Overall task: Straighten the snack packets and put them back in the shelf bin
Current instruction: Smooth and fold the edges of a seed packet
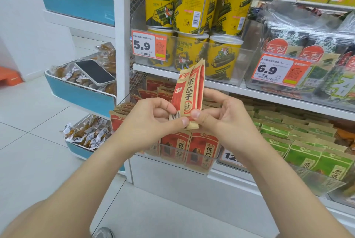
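Two bare forearms, entering from below and meeting mid-view; left hand (153,120) and right hand (217,114) close together.

Item 1: red-and-tan paper snack packet (189,93), narrow, printed with dark characters; held between both hands, lower end in the fingers, upper end standing free above them; long axis near upright, top leaning slightly toward the right hand's side; whether a second packet is pressed behind it cannot be told.

Grip: left hand pinches the lower left edge by the barcode, thumb in front, fingers curled behind; right hand pinches the lower right corner, thumb likewise in front.

Item 2: clear plastic shelf bin (216,158), directly below both hands and a little beyond them; holds a row of matching red packets (203,151) standing upright, faces forward.

Judgement: straightening step in hand, return not yet made; the packet's upright axis matches the standing row, so the coming move appears to be a lowering straight down from the hands; the bin sits beneath the gap between them, neither hand clearly nearer.

Surroundings: green paper packets (307,159) to the right of the right hand; yellow cylindrical tubs (188,7) on the shelf above both hands; dark-screened phone (95,72) lying on wrapped snacks in a blue-fronted rack (80,97), left of the left hand.
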